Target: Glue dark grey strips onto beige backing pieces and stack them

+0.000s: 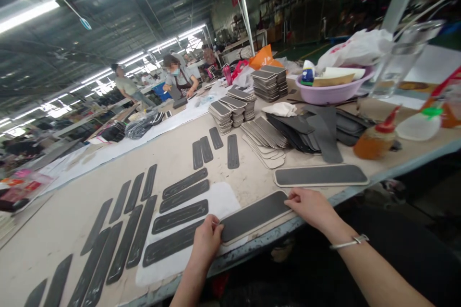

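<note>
A long dark grey panel with a pale border (254, 216) lies at the table's near edge, between my hands. My left hand (208, 236) pinches its left end, thumb on top. At the right end, my right hand (306, 204) grips the corner between thumb and fingers. Just behind it rests a similar bordered panel (320, 175). To the left, several glossy dark strips (180, 218) lie in rows, some on a white sheet (230, 196). A fanned pile of pale-edged pieces (264, 136) sits farther back.
Stacks of panels (232, 105) and a purple basin (334, 91) stand at the back. Dark loose sheets (324, 129) lie right of centre. An orange-filled squeeze bottle (376, 139) and a white bottle with a green cap (419, 124) are near the right edge. A co-worker (180, 79) works at the far end.
</note>
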Demonstrator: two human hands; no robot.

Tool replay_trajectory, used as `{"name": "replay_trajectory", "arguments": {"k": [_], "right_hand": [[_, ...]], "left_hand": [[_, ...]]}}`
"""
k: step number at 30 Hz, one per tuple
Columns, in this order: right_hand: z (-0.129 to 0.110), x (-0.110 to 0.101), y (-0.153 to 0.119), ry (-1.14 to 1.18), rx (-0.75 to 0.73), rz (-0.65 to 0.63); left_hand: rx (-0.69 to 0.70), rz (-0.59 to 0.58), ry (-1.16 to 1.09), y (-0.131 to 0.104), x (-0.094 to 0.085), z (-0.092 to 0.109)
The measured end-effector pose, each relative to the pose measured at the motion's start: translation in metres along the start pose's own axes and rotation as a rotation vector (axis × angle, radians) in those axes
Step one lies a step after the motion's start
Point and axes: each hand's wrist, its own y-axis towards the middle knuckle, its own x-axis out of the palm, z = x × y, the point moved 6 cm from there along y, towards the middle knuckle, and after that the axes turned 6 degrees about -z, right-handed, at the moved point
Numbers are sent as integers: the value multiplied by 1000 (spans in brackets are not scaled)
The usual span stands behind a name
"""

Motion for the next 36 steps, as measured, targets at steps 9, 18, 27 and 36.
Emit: {"name": "replay_trajectory", "arguments": {"k": [9,18,27,36], "right_hand": [[-1,-1,-1,-18,6,-5],[0,0,2,-5,20,-15],[-5,-4,-3,2,-4,28],[-6,-4,-3,-20,21,23]], "left_hand": [[-7,4,37,-2,-3,4],[-11,9,1,-14,-6,-6],[-11,-50,95,-5,2,-12],[229,111,125,-8,6,-13]]}}
